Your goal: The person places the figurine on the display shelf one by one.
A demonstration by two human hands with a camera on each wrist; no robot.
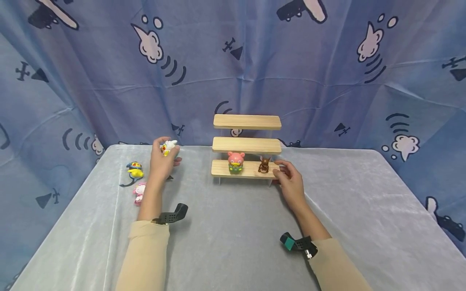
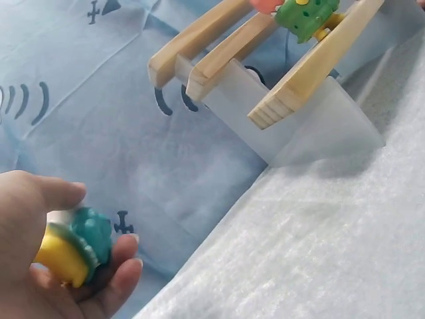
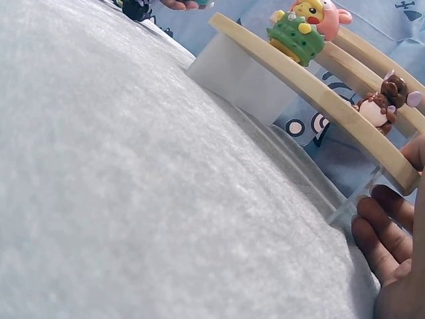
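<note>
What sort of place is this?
Probably a makeshift recording setup, room type unclear: a patterned curtain hangs behind a cloth-covered table, and black devices, likely cameras, sit at both wrists.

Counter (image 1: 225, 242), grey-covered, lower half of the head view. On it: shelf (image 1: 247, 144), three wooden tiers, clear supports, centre of frame; yellow figure (image 1: 136, 173), blue-hooded, left of frame; pink figure (image 1: 139, 192), just below, partly hidden; dark item (image 1: 170, 178), indistinct, left of centre. On bottom tier (image 1: 249, 171): pink-hooded figure (image 1: 236, 162), upright; brown figure (image 1: 263, 165), upright, to its right.
</note>
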